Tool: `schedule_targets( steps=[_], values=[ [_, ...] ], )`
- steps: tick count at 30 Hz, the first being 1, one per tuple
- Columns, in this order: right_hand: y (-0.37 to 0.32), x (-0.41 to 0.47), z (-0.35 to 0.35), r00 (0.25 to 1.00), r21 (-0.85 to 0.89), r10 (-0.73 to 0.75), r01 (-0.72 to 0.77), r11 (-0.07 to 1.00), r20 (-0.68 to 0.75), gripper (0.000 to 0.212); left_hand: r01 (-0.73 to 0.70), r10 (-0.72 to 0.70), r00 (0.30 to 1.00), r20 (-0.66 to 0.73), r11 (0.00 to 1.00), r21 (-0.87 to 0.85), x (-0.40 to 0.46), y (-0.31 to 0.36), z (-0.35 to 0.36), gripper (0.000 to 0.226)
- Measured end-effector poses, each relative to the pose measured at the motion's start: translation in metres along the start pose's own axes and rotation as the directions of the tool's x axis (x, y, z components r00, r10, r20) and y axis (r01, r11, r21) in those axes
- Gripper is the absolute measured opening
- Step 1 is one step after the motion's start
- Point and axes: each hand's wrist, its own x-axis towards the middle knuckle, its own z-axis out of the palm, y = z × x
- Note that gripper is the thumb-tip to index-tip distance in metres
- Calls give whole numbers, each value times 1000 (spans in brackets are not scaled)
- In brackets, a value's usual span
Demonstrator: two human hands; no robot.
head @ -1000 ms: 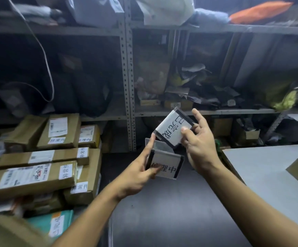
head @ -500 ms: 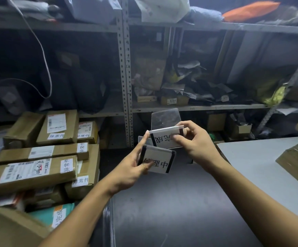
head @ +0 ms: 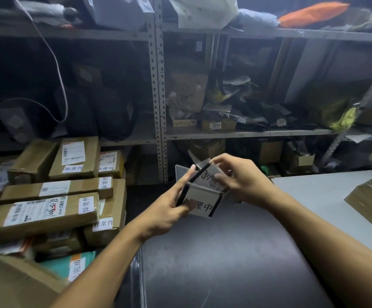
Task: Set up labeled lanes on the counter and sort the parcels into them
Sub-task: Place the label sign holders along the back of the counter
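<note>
Above the dark counter, my left hand grips a clear sign holder with a white label card printed with black characters, thumb on its face. My right hand pinches a second label sign, tilted and blurred, just above the first one. A stack of brown cardboard parcels with small white tags lies at the left. A teal parcel with a white tag lies at the bottom left.
Metal shelving full of bags and boxes stands behind the counter. A white surface adjoins the counter on the right, with brown parcels at its right edge. A white cable hangs at upper left.
My right hand has brought the upper sign down from beside the shelf post and tilted it until it sits right over the sign in my left hand. The left hand stayed about where it was.
</note>
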Motion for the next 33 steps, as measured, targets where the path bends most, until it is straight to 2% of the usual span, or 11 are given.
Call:
schedule_targets(
  steps=[2, 4, 7, 9, 12, 14, 19, 23, 27, 30, 33],
  values=[
    [7, 2, -1, 988, 112, 98, -85, 990, -118, 22, 17, -18, 1000, -26, 1000, -8, -1, -4, -2, 84],
    [10, 4, -2, 962, 308, 180, -111, 945, -205, 26, 20, -20, 999, -35, 1000, -1, 0, -8, -3, 87],
    [9, 3, 4, 931, 674, 303, -91, 733, -204, 38, 24, -24, 999, -23, 1000, -15, 3, -9, -1, 87],
    [10, 1, 13, 924, 750, 330, -76, 657, -195, 49, 17, -17, 1000, -6, 1000, -2, 9, -8, 2, 88],
    [18, 2, 29, 918, 816, 361, -80, 573, -163, 43, 22, -22, 1000, -3, 1000, 15, 21, -9, 9, 87],
    [28, 5, 34, 910, 821, 396, -129, 556, -125, 37, 20, -19, 1000, -17, 1000, 17, 30, -14, 12, 87],
    [76, 18, 38, 920, 713, 384, -217, 667, -80, 39, 91, -91, 996, 4, 995, 32, 58, -37, 17, 85],
    [122, 33, 51, 910, 694, 414, -312, 649, 23, 40, 134, -133, 991, -15, 991, 28, 90, -61, 29, 81],
    [166, 47, 64, 906, 697, 421, -330, 636, 45, 49, 175, -175, 984, -13, 985, -2, 124, -86, 39, 77],
    [200, 58, 78, 902, 673, 432, -317, 668, -4, 30, 212, -213, 976, -47, 977, -31, 148, -106, 40, 77],
    [239, 71, 94, 859, 655, 508, -351, 669, -58, 11, 235, -246, 961, -128, 967, -95, 171, -125, 38, 77]
  ],
)
